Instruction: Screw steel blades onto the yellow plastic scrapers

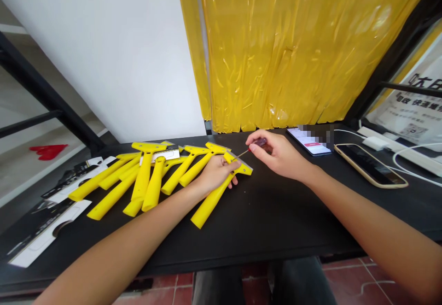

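Observation:
My left hand (218,172) grips a yellow scraper (211,202) just below its wide head, its handle slanting toward me. My right hand (278,152) pinches the dark red handle of a screwdriver (259,143). The thin shaft points left and down to the scraper's head, close to my left thumb; whether the tip sits in a screw is too small to tell. Left of my left hand lies a pile of several more yellow scrapers (141,176), some overlapping.
Black-and-white cardboard sleeves (51,233) lie at the table's left. On the right are a lit phone (310,141), a second phone in a beige case (371,164), a white charger (373,143) with cables and a power strip (407,150). A yellow plastic curtain (276,51) hangs behind the black table (276,222).

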`<state>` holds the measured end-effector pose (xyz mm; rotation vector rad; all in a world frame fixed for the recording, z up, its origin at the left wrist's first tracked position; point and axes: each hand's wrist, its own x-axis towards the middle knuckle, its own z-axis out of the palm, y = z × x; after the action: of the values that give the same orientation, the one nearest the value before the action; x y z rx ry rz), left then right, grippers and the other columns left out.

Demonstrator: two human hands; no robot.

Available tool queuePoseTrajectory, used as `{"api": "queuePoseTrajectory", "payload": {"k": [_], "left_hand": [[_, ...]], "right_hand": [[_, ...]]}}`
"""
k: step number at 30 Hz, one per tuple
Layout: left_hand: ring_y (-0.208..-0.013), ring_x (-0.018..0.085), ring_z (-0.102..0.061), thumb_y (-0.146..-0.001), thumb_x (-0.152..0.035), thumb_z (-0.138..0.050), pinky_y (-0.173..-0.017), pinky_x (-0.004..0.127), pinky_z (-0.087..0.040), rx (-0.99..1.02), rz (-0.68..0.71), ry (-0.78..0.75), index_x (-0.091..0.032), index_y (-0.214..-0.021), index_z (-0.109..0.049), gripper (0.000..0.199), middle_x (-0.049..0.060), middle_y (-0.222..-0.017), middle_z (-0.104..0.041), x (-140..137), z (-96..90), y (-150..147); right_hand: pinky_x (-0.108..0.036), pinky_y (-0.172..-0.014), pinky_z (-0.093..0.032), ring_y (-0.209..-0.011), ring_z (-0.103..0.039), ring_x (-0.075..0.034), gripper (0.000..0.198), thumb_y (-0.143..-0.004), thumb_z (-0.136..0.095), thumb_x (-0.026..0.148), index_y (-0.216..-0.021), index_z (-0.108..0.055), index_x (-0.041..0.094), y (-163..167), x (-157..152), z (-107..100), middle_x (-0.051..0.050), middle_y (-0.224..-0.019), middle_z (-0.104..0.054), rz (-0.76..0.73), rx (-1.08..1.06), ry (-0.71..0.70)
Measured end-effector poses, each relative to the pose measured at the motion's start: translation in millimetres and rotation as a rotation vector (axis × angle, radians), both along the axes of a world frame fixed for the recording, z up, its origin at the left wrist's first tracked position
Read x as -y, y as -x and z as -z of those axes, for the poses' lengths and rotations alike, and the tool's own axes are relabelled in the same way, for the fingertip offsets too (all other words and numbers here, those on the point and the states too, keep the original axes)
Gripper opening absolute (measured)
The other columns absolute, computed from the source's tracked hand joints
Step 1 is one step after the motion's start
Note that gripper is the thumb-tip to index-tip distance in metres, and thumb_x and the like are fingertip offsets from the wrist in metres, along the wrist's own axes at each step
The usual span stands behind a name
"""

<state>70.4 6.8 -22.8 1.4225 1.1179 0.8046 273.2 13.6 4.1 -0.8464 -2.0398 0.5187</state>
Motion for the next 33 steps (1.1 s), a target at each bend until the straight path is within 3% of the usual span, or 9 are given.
{"api": "queuePoseTrajectory", "payload": {"k": [3,8,10,18,26,33], "left_hand": [[-0.040,0.011,-0.055,-0.093,-0.020,-0.060,-0.039,0.020,-0.044,-0.007,-0.006,0.002,-0.010,-0.078,-0.065,0.019,0.003,-0.053,-0.063,0,-0.7,-1],[-0.040,0.011,-0.056,-0.093,-0.022,-0.062,-0.040,0.021,-0.046,-0.021,-0.012,0.001,-0.010,-0.078,-0.066,0.019,0.003,-0.052,-0.062,-1,0.8,-1],[-0.040,0.011,-0.056,-0.093,-0.023,-0.062,-0.040,0.021,-0.046,-0.023,-0.020,0.012,-0.010,-0.079,-0.066,0.019,0.003,-0.052,-0.062,-1,1.8,-1],[-0.042,0.013,-0.057,-0.092,-0.032,-0.063,-0.043,0.024,-0.048,0.011,-0.039,0.005,-0.010,-0.081,-0.065,0.024,0.006,-0.054,-0.064,-5,10.8,5],[-0.041,0.015,-0.057,-0.090,-0.032,-0.066,-0.042,0.025,-0.047,0.008,-0.057,0.045,-0.011,-0.080,-0.064,0.023,0.005,-0.052,-0.063,-5,10.4,5],[-0.038,0.012,-0.053,-0.093,-0.025,-0.061,-0.039,0.022,-0.042,-0.023,-0.035,0.012,-0.012,-0.076,-0.062,0.021,0.002,-0.048,-0.059,-2,2.8,3]], "right_hand": [[-0.025,-0.059,-0.041,-0.064,-0.056,-0.013,0.014,-0.098,-0.053,0.035,-0.098,-0.059,0.022,1,4,-1,0.000,-0.077,-0.063,0.077,0.079,-0.020],[-0.030,-0.058,-0.032,-0.057,-0.054,-0.015,0.040,-0.101,-0.043,0.053,-0.082,-0.057,0.021,3,5,-3,0.000,-0.063,-0.059,0.361,0.226,-0.147],[-0.030,-0.056,-0.029,-0.054,-0.051,-0.016,0.042,-0.102,-0.041,0.052,-0.077,-0.054,0.021,2,4,-4,-0.001,-0.059,-0.057,0.396,0.274,-0.180],[-0.029,-0.059,-0.034,-0.064,-0.057,-0.017,0.026,-0.103,-0.043,0.044,-0.091,-0.051,0.022,-7,1,-6,-0.002,-0.076,-0.064,0.141,0.360,-0.144],[-0.030,-0.061,-0.037,-0.067,-0.059,-0.019,0.025,-0.104,-0.041,0.043,-0.094,-0.050,0.022,-14,-3,-8,-0.005,-0.081,-0.066,0.088,0.443,-0.178],[-0.032,-0.067,-0.042,-0.078,-0.064,-0.021,0.019,-0.104,-0.041,0.037,-0.103,-0.052,0.021,-10,-1,-4,-0.009,-0.093,-0.068,0.070,0.458,-0.317]]}}
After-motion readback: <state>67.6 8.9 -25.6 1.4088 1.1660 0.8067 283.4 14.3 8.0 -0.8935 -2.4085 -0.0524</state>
